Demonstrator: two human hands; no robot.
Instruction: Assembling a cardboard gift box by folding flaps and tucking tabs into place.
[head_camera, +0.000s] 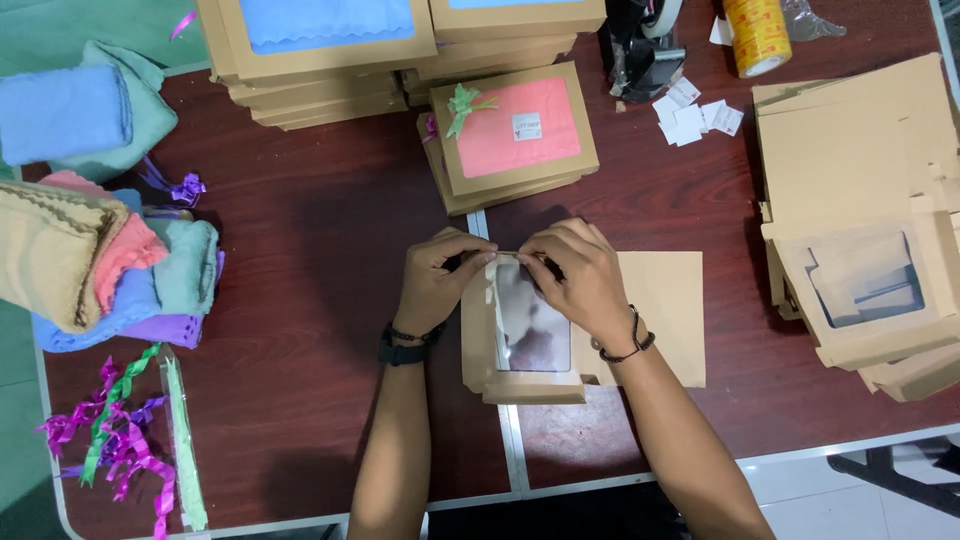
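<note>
In the middle of the frame, slightly below centre, a flat brown cardboard box with a clear plastic window lies on the dark red-brown table, across the seam where two tabletops meet. The window reflects light and looks greyish; narrow flaps stand up along the box's left and bottom edges, and a plain brown panel spreads out to its right. The left hand and the right hand meet at the box's top edge, fingertips pinched together on the cardboard flap there, thumbs tucked under. Both wrists wear dark bands. Just above, a finished box shows a coral cloth through its window and carries a green ribbon bow. Stacks of boxes with blue cloths fill the upper left, folded towels the left edge, curled ribbons the lower left, unfolded box blanks the right, and a yellow tape roll the top right.
</note>
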